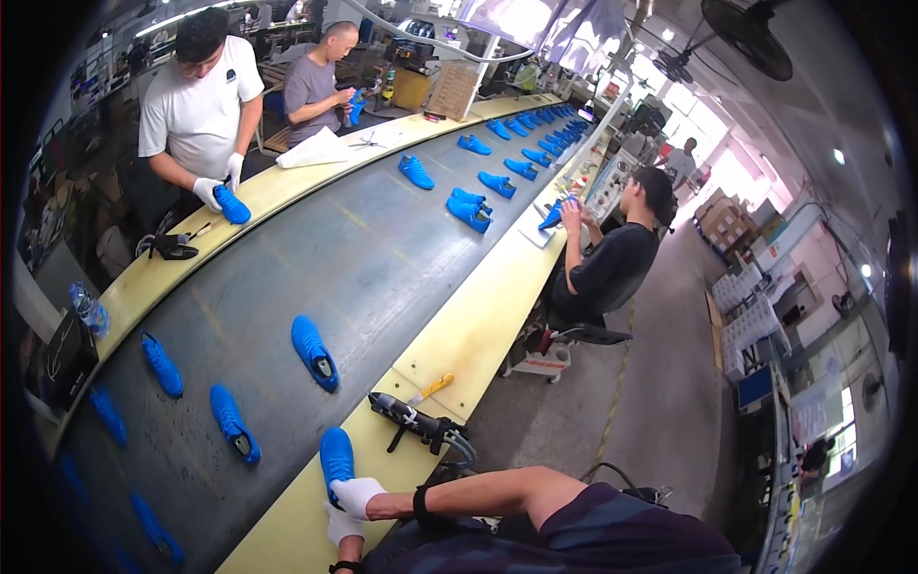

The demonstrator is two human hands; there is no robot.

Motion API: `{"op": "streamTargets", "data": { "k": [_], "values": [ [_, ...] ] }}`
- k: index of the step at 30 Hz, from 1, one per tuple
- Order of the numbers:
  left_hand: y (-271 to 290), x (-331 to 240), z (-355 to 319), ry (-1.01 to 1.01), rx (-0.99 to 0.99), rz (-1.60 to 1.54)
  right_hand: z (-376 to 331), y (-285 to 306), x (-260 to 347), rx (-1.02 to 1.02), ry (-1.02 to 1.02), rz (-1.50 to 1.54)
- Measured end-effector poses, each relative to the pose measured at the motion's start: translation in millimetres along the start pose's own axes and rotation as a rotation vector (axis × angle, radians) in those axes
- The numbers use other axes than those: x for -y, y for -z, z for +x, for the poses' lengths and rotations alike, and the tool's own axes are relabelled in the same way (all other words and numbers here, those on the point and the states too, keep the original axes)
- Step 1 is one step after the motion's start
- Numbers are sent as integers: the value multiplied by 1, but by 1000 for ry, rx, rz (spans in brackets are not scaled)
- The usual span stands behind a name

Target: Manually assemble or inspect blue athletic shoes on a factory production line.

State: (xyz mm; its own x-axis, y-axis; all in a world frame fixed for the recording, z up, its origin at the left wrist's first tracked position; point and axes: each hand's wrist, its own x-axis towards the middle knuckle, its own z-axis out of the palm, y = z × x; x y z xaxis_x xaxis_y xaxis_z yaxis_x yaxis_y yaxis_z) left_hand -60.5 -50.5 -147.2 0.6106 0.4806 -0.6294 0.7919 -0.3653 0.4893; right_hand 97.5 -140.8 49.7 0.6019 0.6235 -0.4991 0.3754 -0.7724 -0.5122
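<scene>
We note the right hand (359,496), in a white glove, closed over the heel of a bright blue fabric sports shoe (336,459) lying on the yellow bench (287,526) edge at six o'clock. The left hand (340,527), also gloved, sits just below it; we cannot tell its grip. We judge the shoe is being handled at the bench edge, calling next for a firm hold. A black hand tool (413,421) lies near at five o'clock. Beyond, more blue shoes (315,352) ride the grey conveyor belt (363,258); another gloved worker (199,105) stands at eleven o'clock.
</scene>
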Motion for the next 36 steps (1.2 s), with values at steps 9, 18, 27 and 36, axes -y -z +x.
{"op": "streamTargets", "data": {
  "k": [9,18,27,36],
  "values": [
    [21,-37,9,-356,22,91,-9,-1,-27,101,397,-20],
    [86,-5,24,-297,715,-89,0,2,-54,-141,55,263],
    [55,-63,26,-61,992,-842,51,-57,-94,-9,-610,1071],
    [70,-93,-17,-234,842,-1191,20,-28,-63,89,-201,447]
  ]
}}
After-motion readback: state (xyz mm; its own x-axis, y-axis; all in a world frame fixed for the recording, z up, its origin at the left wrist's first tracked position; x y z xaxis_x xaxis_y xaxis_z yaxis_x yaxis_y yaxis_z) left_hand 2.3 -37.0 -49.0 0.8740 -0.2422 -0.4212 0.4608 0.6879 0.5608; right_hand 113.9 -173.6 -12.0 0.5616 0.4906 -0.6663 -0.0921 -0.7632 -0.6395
